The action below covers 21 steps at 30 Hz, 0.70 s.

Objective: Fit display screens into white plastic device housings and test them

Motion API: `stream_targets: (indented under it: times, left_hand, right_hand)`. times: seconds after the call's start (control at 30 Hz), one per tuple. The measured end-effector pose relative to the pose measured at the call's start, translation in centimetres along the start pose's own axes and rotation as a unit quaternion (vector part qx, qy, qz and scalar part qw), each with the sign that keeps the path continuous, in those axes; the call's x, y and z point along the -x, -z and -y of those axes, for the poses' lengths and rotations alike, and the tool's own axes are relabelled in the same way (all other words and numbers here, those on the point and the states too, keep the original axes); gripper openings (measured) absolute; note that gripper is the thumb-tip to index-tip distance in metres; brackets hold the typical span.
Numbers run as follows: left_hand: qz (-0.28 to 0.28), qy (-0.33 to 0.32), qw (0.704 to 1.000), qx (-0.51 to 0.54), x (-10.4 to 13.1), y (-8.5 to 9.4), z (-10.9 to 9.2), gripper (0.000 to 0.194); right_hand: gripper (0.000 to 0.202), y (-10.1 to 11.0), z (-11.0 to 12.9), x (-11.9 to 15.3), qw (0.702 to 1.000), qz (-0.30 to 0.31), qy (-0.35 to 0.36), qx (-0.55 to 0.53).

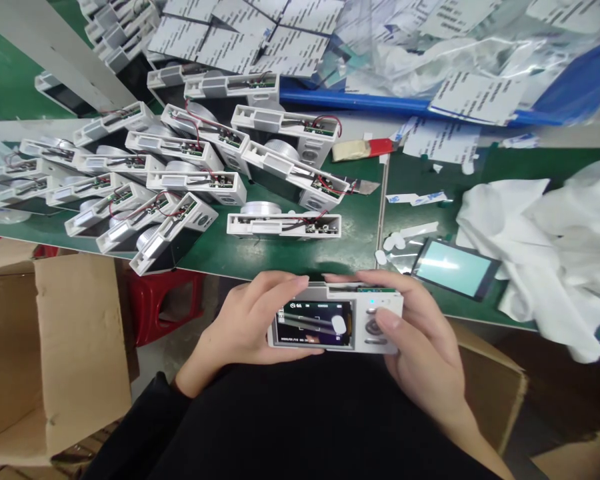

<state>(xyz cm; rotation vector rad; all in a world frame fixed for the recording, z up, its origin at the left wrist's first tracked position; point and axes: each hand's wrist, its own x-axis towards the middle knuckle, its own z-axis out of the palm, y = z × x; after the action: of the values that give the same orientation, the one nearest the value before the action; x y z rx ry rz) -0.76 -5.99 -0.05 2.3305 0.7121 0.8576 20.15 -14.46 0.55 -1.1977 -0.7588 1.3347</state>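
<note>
Many open camera bodies (195, 180) crowd the table (360, 247) at left — your left hand (250, 317) is clamped on the left end of a lit camera (315, 323), held at the table's near side; your right hand (425, 340) clamps its right end by the buttons (371, 327) — then flat screen panel (453, 267), crumpled white material (520, 247).

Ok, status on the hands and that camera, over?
Left hand and right hand gripping white camera. Screen lit. Other cameras apart, on the bench.

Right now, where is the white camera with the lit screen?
In the head view, below and slightly right of centre, the lit camera is held between left hand and right hand.
</note>
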Motion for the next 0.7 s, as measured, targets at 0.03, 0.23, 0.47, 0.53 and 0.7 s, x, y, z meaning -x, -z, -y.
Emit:
stream_targets:
  times: [0.03,0.23,0.47,0.53,0.7]
  left_hand:
    - [0.002,0.003,1.000,0.011,-0.1,0.0,0.0,0.083]
    - [-0.041,0.005,0.999,0.032,-0.2,-0.8,-0.6,0.075]
    - [-0.060,0.149,0.978,0.131,0.4,-0.4,-1.8,0.098]
    - [-0.008,0.228,0.952,0.202,0.0,0.6,-2.2,0.106]
    - [0.073,0.360,0.861,0.351,-1.1,2.8,-2.2,0.103]
  right_hand:
    - [0.024,0.1,-0.1,0.0,1.000,0.002,0.001,-0.003]
    - [0.028,0.1,-0.5,0.0,1.000,-0.022,0.002,0.016]
    - [0.026,-0.1,-1.0,0.1,0.987,-0.060,0.049,0.141]
    - [0.026,-0.1,-1.0,0.0,0.981,-0.074,0.063,0.169]
    - [0.026,0.3,-0.9,0.1,0.962,-0.057,0.110,0.241]
